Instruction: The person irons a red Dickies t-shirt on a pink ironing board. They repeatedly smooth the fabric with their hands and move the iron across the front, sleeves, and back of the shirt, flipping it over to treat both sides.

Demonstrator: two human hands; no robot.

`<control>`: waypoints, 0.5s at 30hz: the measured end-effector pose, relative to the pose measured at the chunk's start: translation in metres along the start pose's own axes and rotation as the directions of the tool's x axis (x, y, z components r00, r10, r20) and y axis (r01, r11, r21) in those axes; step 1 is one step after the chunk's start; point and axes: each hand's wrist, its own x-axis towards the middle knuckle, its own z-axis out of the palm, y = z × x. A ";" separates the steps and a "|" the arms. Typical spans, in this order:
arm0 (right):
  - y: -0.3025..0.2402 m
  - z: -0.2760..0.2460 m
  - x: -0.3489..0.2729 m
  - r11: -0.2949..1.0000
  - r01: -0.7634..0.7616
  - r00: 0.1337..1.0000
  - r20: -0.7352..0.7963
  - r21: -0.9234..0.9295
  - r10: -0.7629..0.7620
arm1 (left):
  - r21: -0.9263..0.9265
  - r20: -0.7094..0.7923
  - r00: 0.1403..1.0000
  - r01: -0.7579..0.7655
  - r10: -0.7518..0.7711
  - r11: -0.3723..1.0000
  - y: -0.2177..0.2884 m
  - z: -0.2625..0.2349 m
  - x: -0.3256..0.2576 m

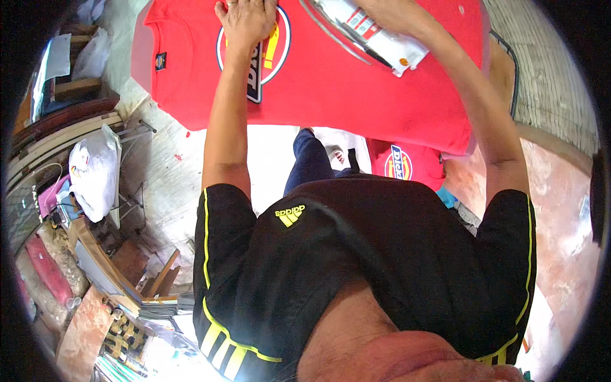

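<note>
So right now there's a red shirt (382, 105) laid out flat in front of the person, neck tag (160, 60) off to the left and the big round print (273, 48) near the top. Left hand (248, 24) is palm down over the print, fingers a bit spread, not clamped on anything as far as I can see. Right hand (389, 14) is up by a shiny clear-and-white packet (400, 52) lying on the shirt, but its fingers run out of frame, so can't tell if it's got a grip.

My read: this is the smoothing or positioning stage, shirt steadied with the left, packet handled with the right. The next move would call for keeping the cloth flat under that left palm and getting a sure hold on the packet, without dragging creases across the print.
</note>
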 end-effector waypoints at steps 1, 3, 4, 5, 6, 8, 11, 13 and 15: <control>-0.005 0.003 -0.007 1.000 -0.010 1.000 -0.013 -0.013 0.010 | -0.001 0.008 1.000 -0.001 0.001 1.000 0.001 0.000 0.003; 0.003 0.006 -0.019 0.999 0.034 0.998 -0.059 -0.030 -0.036 | -0.024 -0.042 0.999 -0.011 0.010 1.000 0.005 0.000 0.005; 0.005 0.006 -0.029 0.997 0.039 0.998 -0.049 -0.060 -0.041 | -0.004 -0.068 0.997 -0.047 0.047 0.999 0.011 -0.004 0.004; 0.007 -0.002 -0.037 0.993 0.046 0.998 -0.046 -0.104 -0.051 | 0.012 -0.111 0.990 -0.082 0.083 0.997 0.021 -0.011 0.006; 0.010 -0.007 -0.046 0.987 0.051 0.997 -0.045 -0.149 -0.059 | 0.028 -0.154 0.981 -0.118 0.121 0.993 0.029 -0.017 0.006; 0.007 -0.008 -0.072 0.979 0.157 0.985 -0.045 -0.131 -0.164 | -0.106 -0.009 0.994 -0.110 0.109 0.988 0.043 -0.008 -0.017; 0.037 -0.016 -0.117 0.992 -0.089 0.989 -0.125 -0.089 0.078 | -0.204 0.169 0.967 -0.155 0.191 0.967 0.102 -0.012 -0.024; 0.045 -0.020 -0.145 0.987 -0.159 0.954 -0.256 0.016 0.158 | -0.243 0.169 0.954 -0.203 0.247 0.949 0.129 -0.002 -0.016; 0.058 -0.025 -0.149 0.949 -0.290 0.886 -0.340 0.123 0.315 | -0.283 0.153 0.946 -0.235 0.285 0.930 0.145 0.007 0.003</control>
